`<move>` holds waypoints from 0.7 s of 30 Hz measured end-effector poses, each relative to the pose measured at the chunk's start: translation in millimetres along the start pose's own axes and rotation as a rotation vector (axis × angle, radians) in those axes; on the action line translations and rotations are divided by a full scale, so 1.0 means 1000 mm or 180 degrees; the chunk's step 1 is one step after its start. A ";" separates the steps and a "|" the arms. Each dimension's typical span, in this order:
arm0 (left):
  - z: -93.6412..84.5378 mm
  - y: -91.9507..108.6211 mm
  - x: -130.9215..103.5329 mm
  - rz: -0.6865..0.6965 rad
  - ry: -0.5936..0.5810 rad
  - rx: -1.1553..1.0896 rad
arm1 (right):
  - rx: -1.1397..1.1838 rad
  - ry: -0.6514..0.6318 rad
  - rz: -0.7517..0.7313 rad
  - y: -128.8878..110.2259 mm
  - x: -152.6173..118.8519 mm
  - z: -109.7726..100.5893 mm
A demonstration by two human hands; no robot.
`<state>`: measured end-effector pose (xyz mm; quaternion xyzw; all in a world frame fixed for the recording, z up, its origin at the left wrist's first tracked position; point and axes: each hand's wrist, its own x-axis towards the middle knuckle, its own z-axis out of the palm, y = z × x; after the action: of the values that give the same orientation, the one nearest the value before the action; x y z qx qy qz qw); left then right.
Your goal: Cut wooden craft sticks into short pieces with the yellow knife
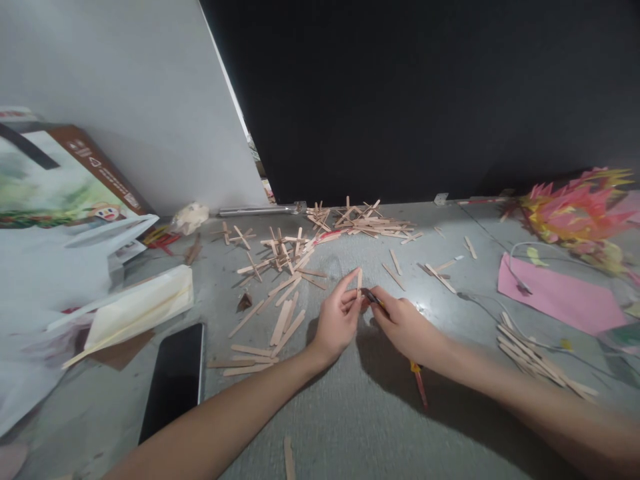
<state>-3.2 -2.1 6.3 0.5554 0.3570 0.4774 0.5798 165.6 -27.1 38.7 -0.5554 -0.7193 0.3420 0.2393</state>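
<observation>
Via the head camera I log, at the nearest edge of the grey worktop (350,427), one loose wooden stick (289,459) lying lengthwise. Black phone (173,380) lies screen up, left of it and beside the left forearm. Beneath the right wrist a yellow-and-red piece (420,387) juts toward me; I cannot tell whether it belongs to the tool above. Left hand (339,321): grip closed, fingers pinching a short stick (359,279) nearly upright, mid-worktop. Right hand (404,323): grip wrapped around a dark tool with yellow marking (371,296), its tip at the stick's lower part; I cannot resolve whether they touch. Level with the hands, I note flat sticks (280,323) spread to the left and a bundle of sticks (535,353) to the right. Behind that bundle lies a pink sheet (560,297). Farther back I find sticks set crosswise (283,253), then a dense heap of sticks (373,223). A pink-and-yellow spiky decoration (580,213) sits far right; a metal tube (257,211) lies far left, near the foot of a black panel (425,100).
</observation>
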 end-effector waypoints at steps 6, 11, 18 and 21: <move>0.000 0.002 0.000 0.0058 -0.0003 0.0158 | 0.0073 0.0054 -0.0023 0.001 0.001 0.000; -0.001 -0.002 0.000 0.0165 -0.0038 0.0370 | 0.0233 -0.0021 0.0092 0.001 0.000 0.001; -0.003 -0.005 -0.001 0.0237 -0.0105 0.0583 | 0.0414 -0.0068 0.0188 0.004 0.001 0.003; -0.003 -0.006 0.000 0.0185 -0.0120 0.0531 | 0.0557 -0.0162 0.0324 0.003 0.001 0.004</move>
<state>-5.1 -1.2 -0.2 0.6207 0.3683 0.4521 0.5241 164.8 -26.9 33.7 -0.5593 -0.6633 0.4292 0.2508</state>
